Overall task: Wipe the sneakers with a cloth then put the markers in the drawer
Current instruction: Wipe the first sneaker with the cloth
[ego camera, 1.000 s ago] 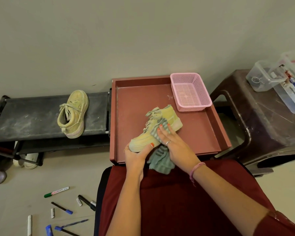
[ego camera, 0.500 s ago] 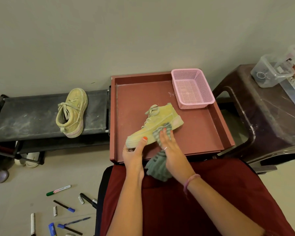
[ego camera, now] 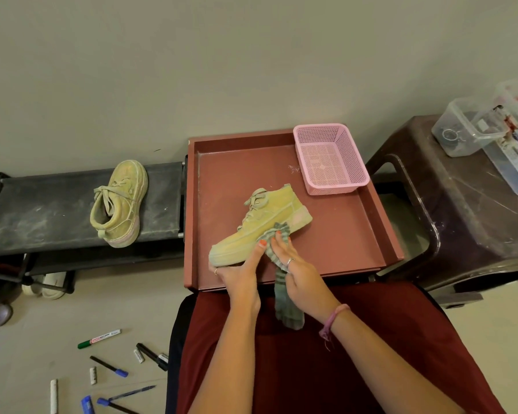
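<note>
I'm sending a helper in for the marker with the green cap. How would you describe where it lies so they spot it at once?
Look at the floor below the black bench, left of the person's lap. The green-capped marker lies farthest from the camera in the scatter of pens. It alone has a white barrel with red print and a green cap; the others nearby are black or blue.

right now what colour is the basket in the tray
Pink, a perforated plastic basket in the far right corner of the reddish-brown tray; the head view shows it.
</note>
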Demonstrator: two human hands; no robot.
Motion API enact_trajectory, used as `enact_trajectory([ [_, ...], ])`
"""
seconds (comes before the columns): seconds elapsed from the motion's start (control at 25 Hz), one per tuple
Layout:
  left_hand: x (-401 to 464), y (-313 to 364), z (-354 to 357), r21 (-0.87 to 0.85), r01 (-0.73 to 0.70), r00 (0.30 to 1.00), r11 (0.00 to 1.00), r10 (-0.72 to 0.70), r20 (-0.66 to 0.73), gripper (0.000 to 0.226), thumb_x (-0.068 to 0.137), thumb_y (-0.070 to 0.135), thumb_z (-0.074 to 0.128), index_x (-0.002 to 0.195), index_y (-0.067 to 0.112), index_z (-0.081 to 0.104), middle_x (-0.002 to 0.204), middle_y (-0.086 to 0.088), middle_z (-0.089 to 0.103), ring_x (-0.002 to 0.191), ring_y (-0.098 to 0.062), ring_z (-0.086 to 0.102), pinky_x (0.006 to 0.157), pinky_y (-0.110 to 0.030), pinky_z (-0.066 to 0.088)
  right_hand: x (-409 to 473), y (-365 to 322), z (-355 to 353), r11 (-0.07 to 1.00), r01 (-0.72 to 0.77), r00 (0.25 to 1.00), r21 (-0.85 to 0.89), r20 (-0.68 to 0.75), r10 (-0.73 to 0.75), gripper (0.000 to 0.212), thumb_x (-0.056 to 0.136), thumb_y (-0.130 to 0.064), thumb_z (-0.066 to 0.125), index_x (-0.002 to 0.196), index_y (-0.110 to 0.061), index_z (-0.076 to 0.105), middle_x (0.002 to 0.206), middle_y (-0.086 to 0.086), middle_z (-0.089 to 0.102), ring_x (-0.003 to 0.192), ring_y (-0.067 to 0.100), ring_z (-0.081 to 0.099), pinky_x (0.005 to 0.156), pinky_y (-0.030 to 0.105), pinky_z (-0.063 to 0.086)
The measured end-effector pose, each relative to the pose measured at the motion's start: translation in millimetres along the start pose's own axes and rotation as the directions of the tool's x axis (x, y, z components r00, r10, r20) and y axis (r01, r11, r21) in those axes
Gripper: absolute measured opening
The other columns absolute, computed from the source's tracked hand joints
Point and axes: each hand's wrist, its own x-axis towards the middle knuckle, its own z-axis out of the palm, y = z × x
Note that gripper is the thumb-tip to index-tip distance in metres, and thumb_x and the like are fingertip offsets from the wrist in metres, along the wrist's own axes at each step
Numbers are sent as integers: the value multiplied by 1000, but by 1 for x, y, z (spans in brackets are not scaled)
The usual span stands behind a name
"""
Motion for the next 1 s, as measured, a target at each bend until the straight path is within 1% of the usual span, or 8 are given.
enact_trajectory([
  [0.08, -5, 6, 4, -113, -32, 992, 993, 18, -123, 89, 68, 1, 84, 139, 14, 32, 129, -9, 60, 115, -16, 62, 101, -38, 49, -4, -7, -17, 959, -66, 997, 274, -22, 75, 70, 87, 18, 31, 143, -24, 37, 151, -10, 30, 140, 3, 26, 116, 21, 21],
  [0.2, -7, 19, 1, -259, -24, 992, 966, -9, -127, 77, 78, -1, 75, 140, 19, 34, 133, -8, 58, 118, -19, 60, 103, -42, 47, -18, -20, -50, 654, -136, 924, 744, -142, 354, 58, 90, 15, 34, 131, -21, 55, 118, 4, 67, 101, 17, 66, 86, 33, 55],
  [0.32, -16, 33, -7, -308, -6, 994, 951, -29, -109, 61, 85, 6, 69, 134, 27, 39, 132, -4, 59, 118, -19, 60, 100, -45, 48, -31, -25, -89, 595, 19, 809, 804, -362, 464, 43, 93, 7, 40, 123, -16, 59, 99, -2, 73, 86, 13, 69, 72, 27, 58],
  [0.44, -29, 44, -12, -372, 20, 996, 928, -50, -70, 60, 88, 13, 65, 140, 25, 38, 123, 0, 63, 113, -19, 61, 84, -45, 54, -26, -25, -105, 712, -7, 784, 702, -438, 440, 39, 97, -5, 43, 118, -33, 60, 109, -7, 69, 95, 7, 66, 85, 29, 54],
  [0.6, -54, 47, -3, -415, 69, 995, 907, -92, -36, 62, 86, 15, 66, 140, 24, 36, 122, -6, 61, 113, -25, 60, 80, -51, 55, -12, -42, -73, 828, 46, 915, 558, -356, 189, 39, 96, -15, 42, 126, -37, 56, 135, -11, 54, 128, 9, 47, 112, 43, 33],
  [0.72, -61, 52, 1, -498, 34, 995, 867, -76, -64, 60, 83, 19, 67, 136, 26, 40, 124, -8, 61, 119, -31, 57, 90, -64, 48, -19, -51, -52, 987, 156, 894, 45, -430, -122, 45, 95, -24, 38, 140, -28, 42, 146, -17, 36, 141, 7, 25, 118, 40, 21],
  [0.84, -68, 64, 1, -520, -1, 997, 854, -38, -63, 76, 69, 23, 74, 137, 26, 41, 130, -10, 60, 118, -32, 58, 86, -69, 46, -34, -49, -53, 906, 273, 829, -324, -399, -393, 44, 96, -21, 37, 140, -25, 43, 147, -12, 38, 143, 14, 22, 117, 46, 19],
  [1.0, -79, 65, 12, -470, -14, 992, 883, -47, -118, 67, 80, 15, 68, 137, 27, 34, 130, -13, 57, 114, -31, 61, 86, -59, 52, -47, -57, -36, 767, 247, 846, -592, -255, -469, 45, 94, -24, 37, 138, -26, 46, 147, -11, 41, 141, 12, 25, 116, 47, 12],
])
